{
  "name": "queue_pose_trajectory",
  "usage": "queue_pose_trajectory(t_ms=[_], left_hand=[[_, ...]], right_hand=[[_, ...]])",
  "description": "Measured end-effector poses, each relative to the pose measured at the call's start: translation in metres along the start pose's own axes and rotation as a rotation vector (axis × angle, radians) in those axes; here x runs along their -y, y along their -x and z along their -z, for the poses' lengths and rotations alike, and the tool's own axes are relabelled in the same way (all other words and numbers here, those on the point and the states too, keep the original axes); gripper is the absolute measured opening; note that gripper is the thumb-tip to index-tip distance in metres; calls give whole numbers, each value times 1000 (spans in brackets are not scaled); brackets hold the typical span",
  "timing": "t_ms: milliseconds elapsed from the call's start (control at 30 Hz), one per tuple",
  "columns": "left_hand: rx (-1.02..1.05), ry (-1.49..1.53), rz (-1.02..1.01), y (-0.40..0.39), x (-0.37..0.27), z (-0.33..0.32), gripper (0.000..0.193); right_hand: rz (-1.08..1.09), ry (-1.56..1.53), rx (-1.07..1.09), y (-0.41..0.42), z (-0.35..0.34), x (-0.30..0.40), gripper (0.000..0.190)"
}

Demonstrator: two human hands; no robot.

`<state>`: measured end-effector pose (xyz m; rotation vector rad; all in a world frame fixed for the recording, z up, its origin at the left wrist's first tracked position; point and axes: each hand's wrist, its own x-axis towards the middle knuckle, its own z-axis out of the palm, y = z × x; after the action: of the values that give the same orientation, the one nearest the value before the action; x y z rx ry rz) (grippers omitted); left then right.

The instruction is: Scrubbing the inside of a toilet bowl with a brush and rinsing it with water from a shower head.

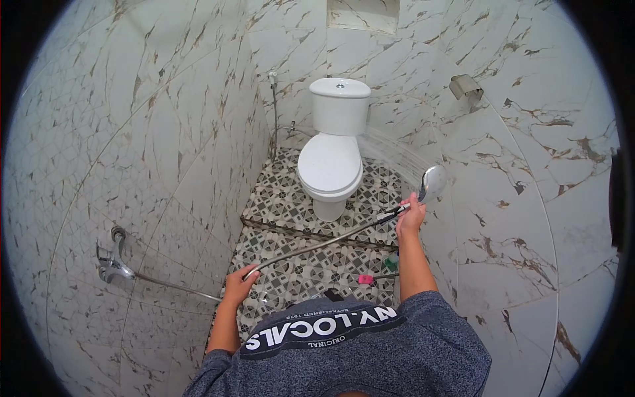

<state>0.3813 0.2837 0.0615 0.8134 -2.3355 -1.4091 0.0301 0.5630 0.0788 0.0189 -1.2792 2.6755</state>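
Observation:
My right hand (411,217) is closed around the handle of a chrome hand shower (434,182), its head raised near the right wall. Water sprays from it towards the wall and floor beside the white toilet (330,163), whose lid is down. My left hand (241,284) grips the metal shower hose (317,246), which runs across in front of me to the shower handle. On the left, the hose (176,288) leads from a wall-mounted chrome mixer tap (114,258) and passes behind my left forearm.
A low step edge (317,233) crosses the patterned tile floor. A pink object (365,280) and a green one (391,261) lie near my right forearm. A metal paper holder (466,87) is on the right wall; a thin hose (275,114) hangs back left.

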Motion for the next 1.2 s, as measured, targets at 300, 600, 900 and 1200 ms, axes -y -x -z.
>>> queue_pose_trajectory(t_ms=[300,600,900,1200], left_hand=[[-3,27,-4,-2,1,-2,29],[-37,70,-19,-7,3,-4,29],[-76,53,-86,-11,11,-8,29],[-4,166,66,-14,-1,-10,30]], right_hand=[[13,-17,24,-5,0,-4,16],[18,-138,54,-4,-11,14,17],[17,-239,91,-6,-17,27,15],[67,-219,37,-9,-27,32,15]])
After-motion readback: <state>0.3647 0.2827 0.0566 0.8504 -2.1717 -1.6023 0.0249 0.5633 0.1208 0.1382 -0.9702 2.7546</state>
